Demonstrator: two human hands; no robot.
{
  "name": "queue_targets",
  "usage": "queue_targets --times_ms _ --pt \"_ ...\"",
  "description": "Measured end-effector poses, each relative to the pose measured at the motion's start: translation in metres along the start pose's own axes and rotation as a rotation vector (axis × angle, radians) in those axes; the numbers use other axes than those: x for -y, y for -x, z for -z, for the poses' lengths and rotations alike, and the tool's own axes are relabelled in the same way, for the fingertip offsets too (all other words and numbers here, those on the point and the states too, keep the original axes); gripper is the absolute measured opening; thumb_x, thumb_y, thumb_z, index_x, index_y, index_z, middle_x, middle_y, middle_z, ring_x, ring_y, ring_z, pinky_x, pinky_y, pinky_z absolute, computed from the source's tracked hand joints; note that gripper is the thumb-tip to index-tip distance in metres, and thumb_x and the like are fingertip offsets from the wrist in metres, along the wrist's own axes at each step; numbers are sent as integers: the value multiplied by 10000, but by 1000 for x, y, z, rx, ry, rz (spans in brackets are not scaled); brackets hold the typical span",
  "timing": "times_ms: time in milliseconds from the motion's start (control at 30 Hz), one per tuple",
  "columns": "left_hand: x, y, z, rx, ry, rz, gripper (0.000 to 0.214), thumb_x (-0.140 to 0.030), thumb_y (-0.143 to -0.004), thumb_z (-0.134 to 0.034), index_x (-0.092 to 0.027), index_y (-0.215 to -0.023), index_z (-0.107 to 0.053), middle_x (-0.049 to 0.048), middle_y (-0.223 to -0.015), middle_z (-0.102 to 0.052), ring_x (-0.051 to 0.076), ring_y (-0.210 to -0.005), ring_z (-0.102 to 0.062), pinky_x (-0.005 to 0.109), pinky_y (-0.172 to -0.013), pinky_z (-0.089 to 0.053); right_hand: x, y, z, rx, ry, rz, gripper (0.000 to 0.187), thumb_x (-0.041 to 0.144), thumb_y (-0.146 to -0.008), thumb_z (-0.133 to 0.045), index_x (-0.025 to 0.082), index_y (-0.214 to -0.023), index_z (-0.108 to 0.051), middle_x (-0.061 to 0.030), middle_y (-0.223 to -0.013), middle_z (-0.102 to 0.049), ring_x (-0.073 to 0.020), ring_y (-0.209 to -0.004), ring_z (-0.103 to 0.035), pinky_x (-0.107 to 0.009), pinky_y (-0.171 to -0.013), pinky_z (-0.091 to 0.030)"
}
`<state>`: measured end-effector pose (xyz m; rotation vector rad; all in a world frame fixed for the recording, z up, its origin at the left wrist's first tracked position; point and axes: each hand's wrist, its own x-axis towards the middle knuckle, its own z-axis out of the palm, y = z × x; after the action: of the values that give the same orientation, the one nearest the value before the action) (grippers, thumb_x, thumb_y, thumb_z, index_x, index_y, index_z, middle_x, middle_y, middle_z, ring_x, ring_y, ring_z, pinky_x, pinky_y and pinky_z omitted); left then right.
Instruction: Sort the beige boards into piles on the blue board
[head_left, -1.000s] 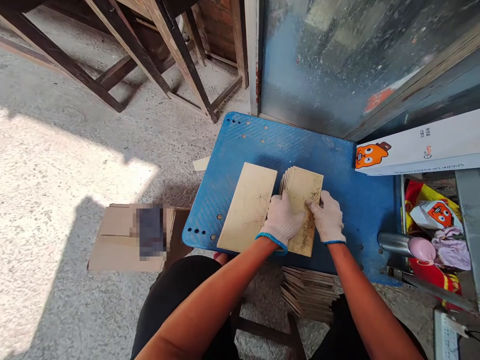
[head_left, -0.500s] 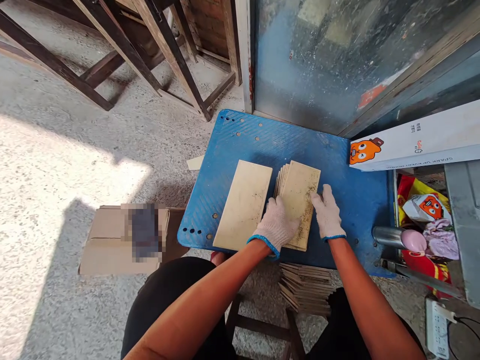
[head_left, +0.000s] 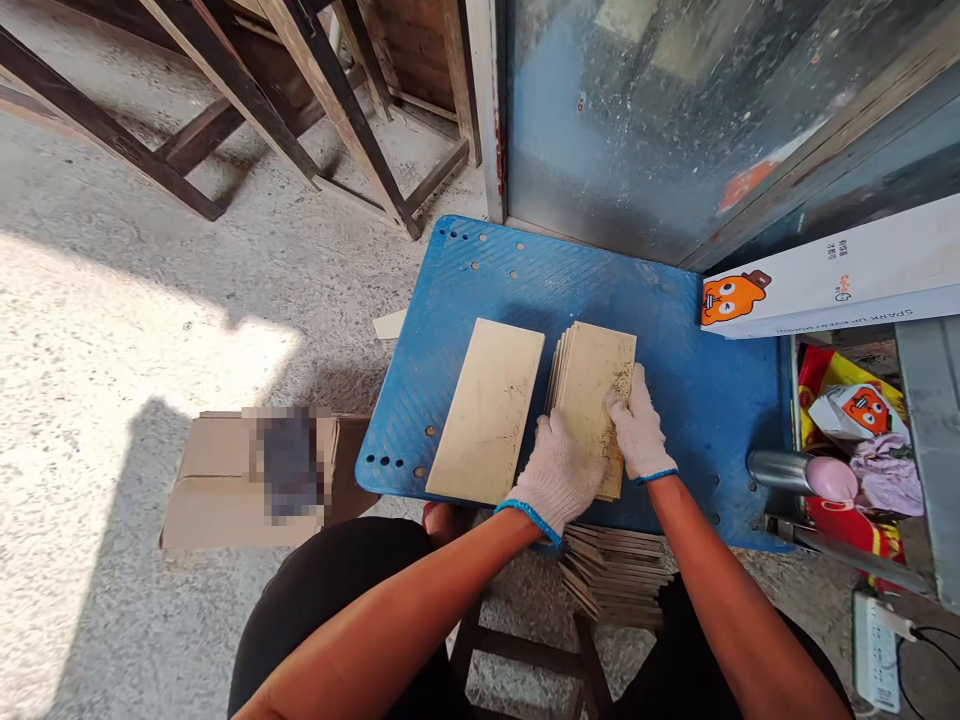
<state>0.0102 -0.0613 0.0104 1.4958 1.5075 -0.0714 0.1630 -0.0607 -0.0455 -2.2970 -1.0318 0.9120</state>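
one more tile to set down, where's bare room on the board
Bare blue board lies along the far edge, above the lone tile and tile stack, and between the right gloved hand and the white carton. A narrow strip runs left of the lone tile. It's crowded mid-board, where the left gloved hand and right gloved hand sit on the stack.

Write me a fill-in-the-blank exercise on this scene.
The left hand and right hand wear white knit gloves with ____ cuffs. The single cream tile lies to the ____ of the tile stack. Both lie on a blue board pierced with ____.

Missing words: blue; left; holes.
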Motion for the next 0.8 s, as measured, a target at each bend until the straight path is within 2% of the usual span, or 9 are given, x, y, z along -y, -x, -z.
queue_targets --times_ms 100,333,500,733,800 --pt "2 0 1 8 18 0 745 -407 -777 -614 -136 -1396 -299 210 -1426 -407 314 -1197 -558 399 -941 -456 3 4 -2 0 -3 -29 817 551 -850 -475 290 -1563 -177 -61 -1503 -438 -324 -1332 -438 -496 -1115 -289" --pt "0 2 4 15 42 63 768 -408 -798 -603 -192 -1451 -261 166 -1491 -393 290 -1195 -572 347 -928 -470 4 8 -8 -49 1 16 806 528 -862 -444 252 -1567 -169 -80 -1515 -416 -330 -1306 -460 -510 -1095 -318" --pt "-1 0 4 9 24 57 871 -424 -793 -611 -179 -1507 -176 180 -1504 -385 306 -1189 -580 375 -950 -468 3 7 -11 -57 4 18 803 512 -868 -436 242 -1570 -153 -83 -1522 -403 -321 -1320 -450 -503 -1094 -330" --pt "-5 1 5 21 7 43 894 -417 -794 -617 -160 -1521 -164 194 -1499 -388 324 -1199 -573 378 -958 -464 7 8 -10 -75 6 17 783 475 -878 -434 258 -1570 -139 -58 -1549 -361 -306 -1371 -394 -505 -1122 -300" --pt "-6 1 5 25 -2 41 900 -414 -792 -624 -166 -1522 -158 196 -1486 -401 326 -1197 -574 380 -958 -463 7 8 -10 -72 5 26 783 463 -881 -428 235 -1571 -138 -65 -1558 -344 -302 -1375 -389 -498 -1125 -304"
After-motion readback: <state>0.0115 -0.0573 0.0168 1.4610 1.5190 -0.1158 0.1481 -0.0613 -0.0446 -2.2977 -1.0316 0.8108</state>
